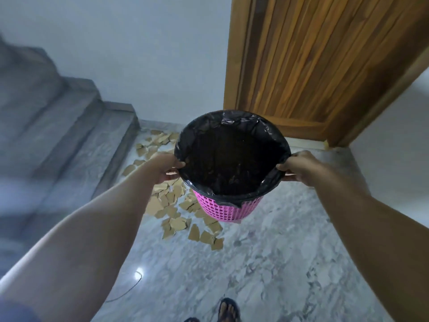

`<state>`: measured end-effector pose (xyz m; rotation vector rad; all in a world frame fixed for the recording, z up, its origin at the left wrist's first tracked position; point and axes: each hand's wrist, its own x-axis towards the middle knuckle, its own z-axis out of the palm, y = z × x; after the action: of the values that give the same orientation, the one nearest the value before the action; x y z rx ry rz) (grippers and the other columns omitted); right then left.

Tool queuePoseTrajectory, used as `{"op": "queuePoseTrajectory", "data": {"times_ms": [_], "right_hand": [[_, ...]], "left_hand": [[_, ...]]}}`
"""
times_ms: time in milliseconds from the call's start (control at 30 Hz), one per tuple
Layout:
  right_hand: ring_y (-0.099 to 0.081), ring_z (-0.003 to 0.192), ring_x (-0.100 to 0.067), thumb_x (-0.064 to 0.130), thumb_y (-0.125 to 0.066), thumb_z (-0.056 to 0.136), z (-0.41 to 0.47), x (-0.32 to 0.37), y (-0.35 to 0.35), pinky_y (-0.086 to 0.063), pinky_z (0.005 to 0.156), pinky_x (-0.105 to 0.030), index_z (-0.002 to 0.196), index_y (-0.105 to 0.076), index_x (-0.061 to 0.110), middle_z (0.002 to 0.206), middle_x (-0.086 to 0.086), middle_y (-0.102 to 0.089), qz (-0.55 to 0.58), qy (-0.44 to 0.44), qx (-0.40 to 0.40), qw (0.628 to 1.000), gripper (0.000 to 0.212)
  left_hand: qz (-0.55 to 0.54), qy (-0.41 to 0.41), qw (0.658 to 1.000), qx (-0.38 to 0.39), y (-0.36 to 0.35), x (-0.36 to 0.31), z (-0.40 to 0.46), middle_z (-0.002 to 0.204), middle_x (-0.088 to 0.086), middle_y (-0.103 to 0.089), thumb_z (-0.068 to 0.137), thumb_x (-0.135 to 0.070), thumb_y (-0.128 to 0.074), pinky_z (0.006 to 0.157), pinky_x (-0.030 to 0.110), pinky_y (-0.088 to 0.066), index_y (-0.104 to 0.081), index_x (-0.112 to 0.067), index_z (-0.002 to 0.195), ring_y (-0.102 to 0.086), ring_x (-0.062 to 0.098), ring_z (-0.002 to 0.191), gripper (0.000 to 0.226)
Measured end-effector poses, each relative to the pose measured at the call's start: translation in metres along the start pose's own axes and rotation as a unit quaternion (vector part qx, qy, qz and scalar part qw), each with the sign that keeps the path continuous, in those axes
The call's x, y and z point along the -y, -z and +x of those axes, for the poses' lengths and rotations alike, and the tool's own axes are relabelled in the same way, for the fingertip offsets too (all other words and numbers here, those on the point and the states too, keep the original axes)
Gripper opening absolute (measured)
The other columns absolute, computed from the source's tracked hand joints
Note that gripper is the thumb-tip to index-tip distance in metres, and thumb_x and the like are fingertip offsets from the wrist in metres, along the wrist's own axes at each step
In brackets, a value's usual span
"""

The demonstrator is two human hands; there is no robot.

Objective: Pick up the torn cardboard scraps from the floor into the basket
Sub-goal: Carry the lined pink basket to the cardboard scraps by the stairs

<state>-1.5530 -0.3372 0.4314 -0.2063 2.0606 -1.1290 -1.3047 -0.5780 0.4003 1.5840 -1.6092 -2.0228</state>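
Note:
A pink plastic basket (228, 209) lined with a black bag is held up in front of me, above the floor. My left hand (163, 167) grips its rim on the left side and my right hand (299, 167) grips the rim on the right. Several torn brown cardboard scraps (173, 206) lie scattered on the grey marble floor, below and to the left of the basket, running from the foot of the stairs toward me. The basket hides some of them. Its dark inside shows nothing I can make out.
Grey stone stairs (76, 135) rise on the left. A wooden door (313, 66) stands behind the basket, with a white wall beside it. My sandalled feet (228, 310) are at the bottom edge. A thin cable (133, 287) lies on the floor at lower left.

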Motion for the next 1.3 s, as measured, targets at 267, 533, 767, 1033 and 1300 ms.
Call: {"op": "queuePoseTrajectory", "data": {"times_ms": [267, 533, 767, 1033, 1300], "right_hand": [[-0.071, 0.084, -0.030, -0.011, -0.072, 0.076, 0.058, 0.023, -0.110, -0.062, 0.064, -0.042, 0.093, -0.065, 0.002, 0.096, -0.015, -0.072, -0.065, 0.021, 0.059, 0.996, 0.023], [-0.064, 0.078, -0.022, -0.005, -0.071, 0.081, 0.070, 0.017, -0.269, -0.055, 0.048, -0.027, 0.096, -0.061, 0.008, 0.097, -0.009, -0.066, -0.151, 0.049, 0.125, 0.979, 0.022], [-0.061, 0.072, -0.023, -0.001, -0.067, 0.083, 0.100, -0.033, -0.437, -0.060, 0.065, -0.037, 0.116, -0.056, 0.004, 0.103, -0.007, -0.059, -0.258, 0.053, 0.161, 0.951, 0.035], [-0.066, 0.086, -0.033, -0.003, -0.059, 0.087, 0.155, -0.142, -0.621, -0.061, 0.071, -0.047, 0.109, -0.060, 0.000, 0.102, -0.015, -0.064, -0.280, 0.118, 0.228, 0.925, 0.022], [-0.063, 0.078, -0.025, 0.001, -0.065, 0.082, 0.220, -0.233, -0.742, -0.056, 0.063, -0.031, 0.106, -0.062, 0.003, 0.094, -0.012, -0.067, -0.287, 0.205, 0.225, 0.908, 0.024]], "left_hand": [[-0.053, 0.023, 0.992, -0.113, 0.083, 0.049, 0.005, 0.096, 0.011, -0.065, 0.087, 0.007, -0.061, 0.059, 0.027, -0.055, -0.058, -0.007, 0.087, -0.063, 0.019, 0.081, 0.014], [-0.173, 0.064, 0.939, -0.291, 0.186, 0.138, 0.024, 0.078, 0.005, -0.061, 0.079, 0.013, -0.067, 0.062, 0.033, -0.053, -0.059, -0.008, 0.100, -0.060, 0.017, 0.066, 0.031], [-0.196, 0.094, 0.908, -0.358, 0.288, 0.256, 0.082, 0.100, 0.019, -0.064, 0.079, 0.014, -0.065, 0.067, 0.036, -0.055, -0.056, 0.001, 0.118, -0.063, 0.030, 0.085, 0.042], [-0.182, 0.095, 0.842, -0.499, 0.363, 0.411, 0.160, 0.091, 0.014, -0.061, 0.077, 0.010, -0.066, 0.035, 0.012, -0.045, -0.063, -0.004, 0.105, -0.055, 0.019, 0.066, 0.031], [-0.185, 0.065, 0.813, -0.548, 0.407, 0.534, 0.232, 0.086, 0.014, -0.062, 0.080, 0.009, -0.063, 0.075, 0.042, -0.056, -0.062, -0.006, 0.081, -0.060, 0.026, 0.076, 0.015]]}}
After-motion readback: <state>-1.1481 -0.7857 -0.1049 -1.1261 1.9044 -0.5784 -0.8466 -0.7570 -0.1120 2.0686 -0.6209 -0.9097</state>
